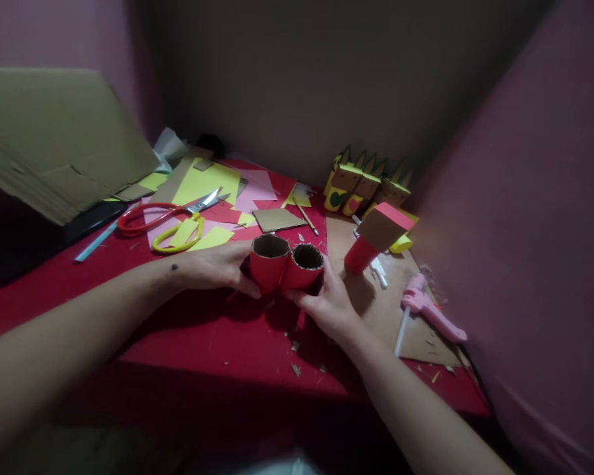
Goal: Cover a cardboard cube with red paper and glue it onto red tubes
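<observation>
Two red-covered cardboard tubes stand side by side, touching, with their open tops facing up. My left hand [222,267] is closed around the left tube [268,269], thumb low on its near side. Around the right tube [301,276] my right hand [327,300] is wrapped, its thumb across the front. The left tube has a smooth, faceted rim, while the right one shows a rough corrugated edge. Behind the pair lies a small cardboard square [279,220]. To the right is another red tube [359,256] topped by a red and brown cardboard box [383,224].
A pink glue gun [433,309] lies on a cardboard sheet [376,310] at right. Red-handled scissors [153,218], yellow-handled scissors [178,245], colored paper [210,179] and a pencil [305,216] are spread behind. Yellow cardboard figures [349,181] stand at the back; a big cardboard piece [54,132] leans left.
</observation>
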The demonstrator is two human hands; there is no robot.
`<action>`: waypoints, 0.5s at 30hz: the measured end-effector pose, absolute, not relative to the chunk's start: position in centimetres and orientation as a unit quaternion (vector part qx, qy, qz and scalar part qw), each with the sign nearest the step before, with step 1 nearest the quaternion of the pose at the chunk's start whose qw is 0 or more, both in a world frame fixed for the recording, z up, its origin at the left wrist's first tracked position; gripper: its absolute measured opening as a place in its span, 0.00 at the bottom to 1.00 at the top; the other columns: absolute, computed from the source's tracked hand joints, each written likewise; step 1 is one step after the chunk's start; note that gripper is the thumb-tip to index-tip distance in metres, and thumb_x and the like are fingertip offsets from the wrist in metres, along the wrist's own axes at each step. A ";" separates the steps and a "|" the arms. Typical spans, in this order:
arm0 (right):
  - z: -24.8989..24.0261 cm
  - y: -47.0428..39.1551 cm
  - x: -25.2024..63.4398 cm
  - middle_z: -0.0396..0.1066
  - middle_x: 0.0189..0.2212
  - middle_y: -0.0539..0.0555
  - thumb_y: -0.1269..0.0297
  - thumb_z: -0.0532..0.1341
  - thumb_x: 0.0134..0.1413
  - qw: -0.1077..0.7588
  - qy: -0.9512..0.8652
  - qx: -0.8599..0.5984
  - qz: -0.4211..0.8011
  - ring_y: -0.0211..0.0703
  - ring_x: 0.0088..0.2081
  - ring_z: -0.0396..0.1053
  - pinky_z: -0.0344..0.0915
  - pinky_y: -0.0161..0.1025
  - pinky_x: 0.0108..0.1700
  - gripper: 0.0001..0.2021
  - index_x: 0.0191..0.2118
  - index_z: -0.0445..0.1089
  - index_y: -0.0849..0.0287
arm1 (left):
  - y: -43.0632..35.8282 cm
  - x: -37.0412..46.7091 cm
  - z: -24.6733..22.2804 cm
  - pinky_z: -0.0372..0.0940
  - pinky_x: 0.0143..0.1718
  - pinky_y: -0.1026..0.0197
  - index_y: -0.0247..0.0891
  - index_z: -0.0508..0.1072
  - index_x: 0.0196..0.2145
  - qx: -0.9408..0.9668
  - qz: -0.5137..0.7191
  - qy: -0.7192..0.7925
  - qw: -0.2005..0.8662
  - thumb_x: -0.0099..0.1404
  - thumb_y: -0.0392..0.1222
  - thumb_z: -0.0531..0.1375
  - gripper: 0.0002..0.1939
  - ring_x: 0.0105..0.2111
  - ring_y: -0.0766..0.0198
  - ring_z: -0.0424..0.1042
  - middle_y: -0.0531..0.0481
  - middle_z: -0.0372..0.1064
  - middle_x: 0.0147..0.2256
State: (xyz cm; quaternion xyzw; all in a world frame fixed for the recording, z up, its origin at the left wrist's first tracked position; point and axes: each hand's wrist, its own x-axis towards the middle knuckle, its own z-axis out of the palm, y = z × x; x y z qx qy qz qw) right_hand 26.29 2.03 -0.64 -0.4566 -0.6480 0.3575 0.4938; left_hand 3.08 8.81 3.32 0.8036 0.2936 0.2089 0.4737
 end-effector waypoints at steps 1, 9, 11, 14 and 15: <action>-0.7 2.1 26.3 0.78 0.49 0.56 0.62 0.71 0.46 0.494 -0.648 -0.451 0.364 0.56 0.53 0.76 0.72 0.55 0.58 0.29 0.56 0.67 0.53 | 8.9 3.1 3.3 0.68 0.54 0.54 0.41 0.81 0.43 0.806 0.204 0.300 0.468 0.51 0.40 0.74 0.20 0.46 0.48 0.75 0.50 0.79 0.40; -1.2 2.4 26.4 0.78 0.43 0.57 0.62 0.70 0.46 0.486 -0.658 -0.459 0.347 0.56 0.47 0.76 0.73 0.53 0.52 0.20 0.45 0.68 0.54 | 9.1 3.1 2.8 0.69 0.53 0.53 0.41 0.80 0.51 0.820 0.172 0.309 0.450 0.54 0.43 0.73 0.25 0.50 0.45 0.76 0.47 0.80 0.50; -1.2 2.4 26.4 0.78 0.44 0.58 0.62 0.70 0.46 0.483 -0.660 -0.461 0.344 0.57 0.47 0.76 0.73 0.54 0.51 0.20 0.45 0.67 0.55 | 9.1 3.1 2.8 0.69 0.52 0.53 0.40 0.81 0.51 0.823 0.177 0.303 0.447 0.54 0.43 0.73 0.25 0.50 0.45 0.76 0.46 0.80 0.50; -1.1 2.4 26.3 0.78 0.44 0.59 0.62 0.70 0.46 0.477 -0.662 -0.465 0.342 0.58 0.46 0.76 0.73 0.56 0.51 0.20 0.45 0.67 0.55 | 9.2 3.0 2.7 0.69 0.51 0.53 0.40 0.81 0.49 0.823 0.179 0.309 0.442 0.54 0.44 0.74 0.24 0.49 0.45 0.76 0.46 0.80 0.49; -1.1 2.4 26.3 0.78 0.44 0.59 0.62 0.69 0.46 0.475 -0.663 -0.466 0.342 0.58 0.47 0.76 0.73 0.56 0.51 0.20 0.45 0.67 0.55 | 9.2 3.0 2.7 0.69 0.51 0.53 0.40 0.81 0.49 0.822 0.179 0.314 0.440 0.54 0.44 0.74 0.24 0.48 0.45 0.76 0.46 0.80 0.48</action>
